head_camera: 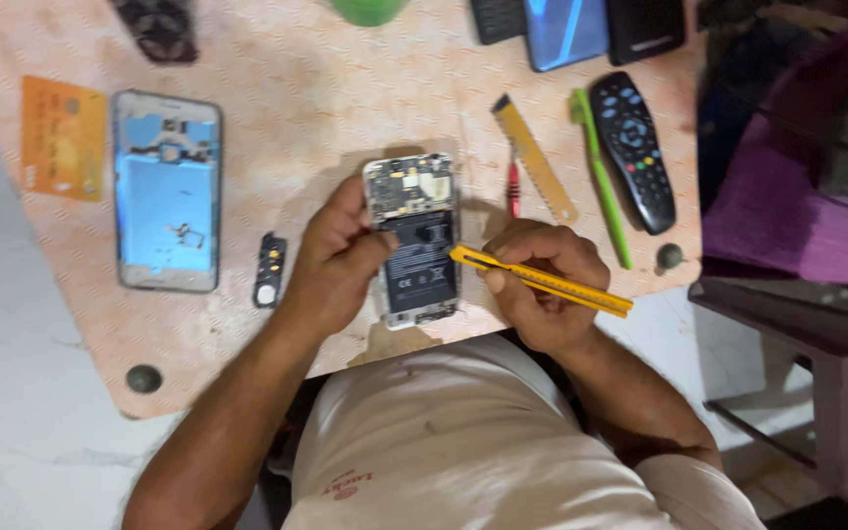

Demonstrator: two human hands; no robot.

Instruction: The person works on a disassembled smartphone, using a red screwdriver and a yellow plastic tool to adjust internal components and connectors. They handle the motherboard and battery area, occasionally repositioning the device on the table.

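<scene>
Right hand (542, 285) closed around yellow utility knife (540, 281), tip at opened phone (412, 238) lying lengthwise between hands; left hand (338, 257) pinches its left edge.

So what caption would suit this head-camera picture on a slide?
Left hand steadies an opened phone while right hand holds a yellow cutter at its battery.

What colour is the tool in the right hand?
Yellow-orange; the tool in the right hand shows best in the head view.
</scene>
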